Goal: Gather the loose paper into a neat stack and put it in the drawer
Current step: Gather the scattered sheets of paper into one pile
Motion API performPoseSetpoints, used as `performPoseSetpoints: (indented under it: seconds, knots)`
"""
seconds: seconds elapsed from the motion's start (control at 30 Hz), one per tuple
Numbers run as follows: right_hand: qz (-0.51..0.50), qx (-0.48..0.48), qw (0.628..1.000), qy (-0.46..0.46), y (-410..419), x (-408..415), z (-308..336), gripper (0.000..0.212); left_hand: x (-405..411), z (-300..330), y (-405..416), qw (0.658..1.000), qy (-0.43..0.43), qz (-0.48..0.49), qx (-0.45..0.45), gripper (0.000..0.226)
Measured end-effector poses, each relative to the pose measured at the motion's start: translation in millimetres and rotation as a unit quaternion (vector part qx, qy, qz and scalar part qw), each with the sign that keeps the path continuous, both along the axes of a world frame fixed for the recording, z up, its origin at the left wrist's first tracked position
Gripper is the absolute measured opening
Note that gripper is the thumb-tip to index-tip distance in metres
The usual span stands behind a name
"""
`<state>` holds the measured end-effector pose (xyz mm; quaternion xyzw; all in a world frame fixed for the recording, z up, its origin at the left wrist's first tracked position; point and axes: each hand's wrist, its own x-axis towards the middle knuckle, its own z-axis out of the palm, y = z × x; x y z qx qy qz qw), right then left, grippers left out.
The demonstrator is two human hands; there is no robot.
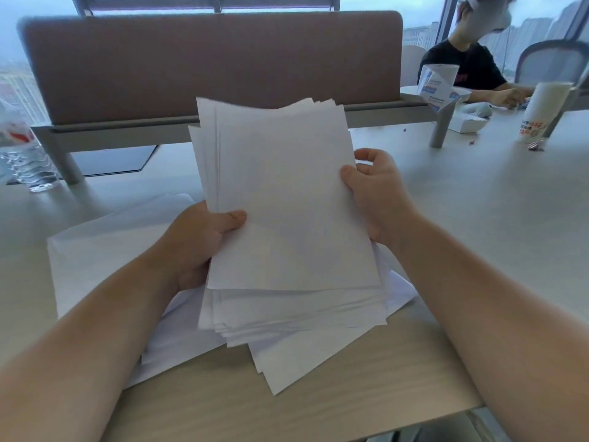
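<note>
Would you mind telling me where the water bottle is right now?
In the head view, the water bottle stands at the far left on the table, beside the divider's leg.

Desk (pixel 478 250) bearing loose sheets (pixel 105 250)

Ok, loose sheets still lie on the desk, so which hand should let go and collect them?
Probably the left hand: most loose sheets lie on its side. The right hand pinches the held stack at its edge and could likely keep its grip alone.
</note>
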<state>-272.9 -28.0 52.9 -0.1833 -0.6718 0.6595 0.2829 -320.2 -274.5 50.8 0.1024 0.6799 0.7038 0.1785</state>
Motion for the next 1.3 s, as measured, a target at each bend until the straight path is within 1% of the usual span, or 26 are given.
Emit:
performPoseSetpoints:
  seconds: [0.07,0.1,0.17,0.23,0.27,0.3,0.33,0.37,0.4,0.43,0.47,0.5,0.53,0.57,0.63,0.7,0.8,0.87,0.93,1.03,1.07,1.17,1.23,1.3]
  knots:
    - [0.020,-0.035,0.999,0.001,0,1,2,0.009,-3,1,-1,0.998,0.024,0.049,0.020,0.011]
    - [0.027,-0.024,0.999,-0.016,0,1,2,0.012,-6,3,-3,0.996,0.027,0.075,0.041,0.011]
    - [0.023,0.064,0.996,-0.064,3,0,0,0.023,-12,5,-6,0.988,0.030,0.123,0.090,0.014]
    - [0.013,0.193,0.973,-0.123,4,-1,-3,0.026,-22,3,-11,0.974,0.033,0.177,0.137,0.018]
    - [0.013,0.261,0.952,-0.162,4,1,-4,0.023,-28,2,-14,0.965,0.034,0.206,0.157,0.020]
    - [0.024,0.327,0.921,-0.209,2,4,-4,0.019,-33,0,-16,0.957,0.036,0.231,0.170,0.021]
    - [0.049,0.387,0.884,-0.259,0,7,-3,0.023,-36,-1,-19,0.951,0.036,0.253,0.176,0.020]
    - [0.086,0.432,0.842,-0.312,-4,11,-2,0.036,-39,-3,-21,0.945,0.034,0.273,0.177,0.019]
    - [0.120,0.459,0.805,-0.356,-8,15,-1,0.053,-41,-5,-22,0.940,0.032,0.289,0.177,0.018]
    - [0.140,0.474,0.777,-0.390,-13,18,0,0.070,-44,-6,-23,0.936,0.031,0.302,0.178,0.018]
    - [0.146,0.486,0.760,-0.407,-17,20,1,0.081,-45,-7,-24,0.932,0.031,0.315,0.178,0.018]
    - [0.143,0.497,0.750,-0.413,-20,21,1,0.087,-46,-7,-24,0.928,0.034,0.323,0.181,0.019]
    - [0.138,0.506,0.745,-0.413,-24,22,1,0.088,-46,-7,-23,0.926,0.033,0.330,0.180,0.022]
    - [0.133,0.511,0.744,-0.410,-27,22,2,0.083,-47,-8,-22,0.925,0.035,0.334,0.180,0.022]
    - [0.126,0.515,0.744,-0.407,-33,24,4,0.072,-45,-7,-18,0.925,0.040,0.335,0.173,0.021]
    - [0.121,0.505,0.754,-0.402,-36,24,3,0.069,-42,-9,-14,0.926,0.043,0.330,0.178,0.022]
    - [0.112,0.477,0.789,-0.370,-36,22,1,0.074,-38,-10,-12,0.932,0.046,0.323,0.159,0.021]
    - [0.112,0.455,0.816,-0.338,-33,20,1,0.073,-40,-10,-13,0.932,0.048,0.328,0.147,0.025]
    - [0.100,0.424,0.843,-0.315,-27,17,1,0.059,-43,-10,-16,0.929,0.055,0.343,0.131,0.028]
    - [0.039,0.362,0.892,-0.270,-5,13,2,0.022,-46,-9,-22,0.920,0.056,0.365,0.132,0.020]
    - [0.016,0.332,0.908,-0.256,5,13,4,0.015,-45,-8,-24,0.916,0.049,0.373,0.141,0.019]
    - [-0.028,0.235,0.945,-0.227,29,13,8,0.015,-47,-7,-29,0.906,0.019,0.381,0.182,0.028]
    - [-0.040,0.157,0.965,-0.206,38,12,3,0.015,-48,-5,-31,0.905,-0.002,0.386,0.180,0.040]
    - [-0.057,0.103,0.976,-0.185,44,10,-4,0.025,-50,-8,-34,0.903,-0.015,0.398,0.164,0.049]
